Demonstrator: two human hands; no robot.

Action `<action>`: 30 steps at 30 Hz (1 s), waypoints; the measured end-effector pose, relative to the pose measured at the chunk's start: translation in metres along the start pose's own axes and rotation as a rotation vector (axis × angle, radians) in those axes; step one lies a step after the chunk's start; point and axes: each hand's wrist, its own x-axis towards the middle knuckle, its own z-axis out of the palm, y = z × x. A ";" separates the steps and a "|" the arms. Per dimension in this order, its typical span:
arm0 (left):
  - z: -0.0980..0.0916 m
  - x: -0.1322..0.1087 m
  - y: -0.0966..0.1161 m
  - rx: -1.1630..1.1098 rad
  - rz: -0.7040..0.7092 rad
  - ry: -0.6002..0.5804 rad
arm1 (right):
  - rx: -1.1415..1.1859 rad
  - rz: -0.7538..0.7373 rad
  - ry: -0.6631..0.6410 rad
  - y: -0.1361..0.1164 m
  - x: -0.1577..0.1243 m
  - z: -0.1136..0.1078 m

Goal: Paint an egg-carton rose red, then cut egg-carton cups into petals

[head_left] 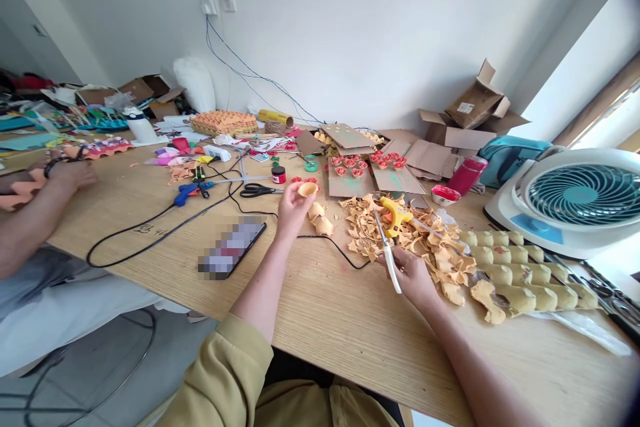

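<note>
My left hand [294,210] pinches a small orange cup cut from egg carton [307,191], raised above the table. Several more cut cups [321,221] lie on the wood just right of that hand. In my right hand [409,275] is a pair of scissors [391,269] with white handles, blades pointing away from me. Beyond the blades spreads a heap of orange carton scraps [361,230]. A yellow glue gun [397,215] rests on this heap, close to the scissors. Red paper flowers [349,165] sit on cardboard behind it.
Egg trays [540,297] and a fan [575,193] stand at the right. A phone [233,250], a blue glue gun [187,194] with its cable, black scissors [257,191] and a red paint jar [279,175] lie left. Another person's hand [75,173] works at far left.
</note>
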 end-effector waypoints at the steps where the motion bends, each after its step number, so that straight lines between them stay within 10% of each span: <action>1: -0.005 0.005 0.000 0.024 0.001 0.070 | -0.004 -0.001 -0.001 0.000 0.000 0.000; 13: -0.035 0.006 0.005 0.898 0.021 -0.055 | -0.072 -0.082 0.012 0.000 0.000 0.001; 30: -0.045 0.008 -0.016 1.037 -0.165 -0.191 | -0.091 -0.100 -0.052 -0.002 -0.001 0.002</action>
